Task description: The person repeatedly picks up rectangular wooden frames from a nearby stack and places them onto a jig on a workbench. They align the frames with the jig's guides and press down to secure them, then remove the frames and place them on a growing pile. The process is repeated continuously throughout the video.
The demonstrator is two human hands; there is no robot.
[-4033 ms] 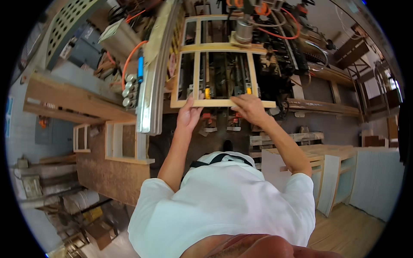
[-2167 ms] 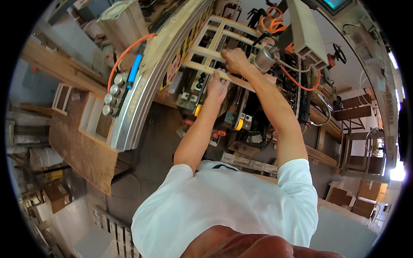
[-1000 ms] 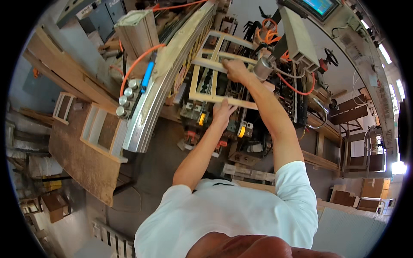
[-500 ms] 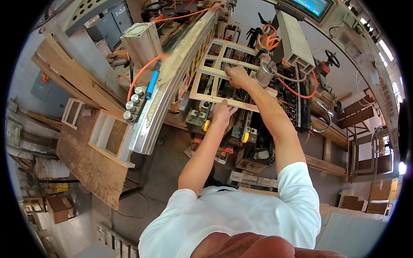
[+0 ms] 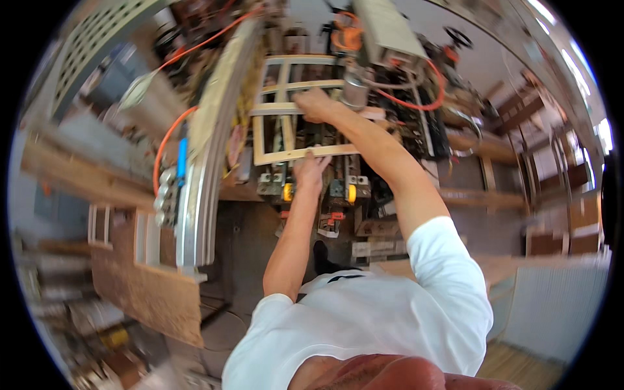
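Wooden frame (image 5: 287, 134) lies across the machine (image 5: 361, 187), left hand (image 5: 308, 173) gripping its near rail (image 5: 279, 156), right hand (image 5: 314, 106) closed on a crossbar (image 5: 276, 108), apparently for steadiness.

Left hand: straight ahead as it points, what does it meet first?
The wood frame's near rail; the left hand looks to be at it now. Depth is unclear in this view, so it might pass slightly under instead.

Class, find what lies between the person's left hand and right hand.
In the head view, part of the wooden frame: its near rail at the left hand, then an opening with dark machine parts showing through, up to the right hand.
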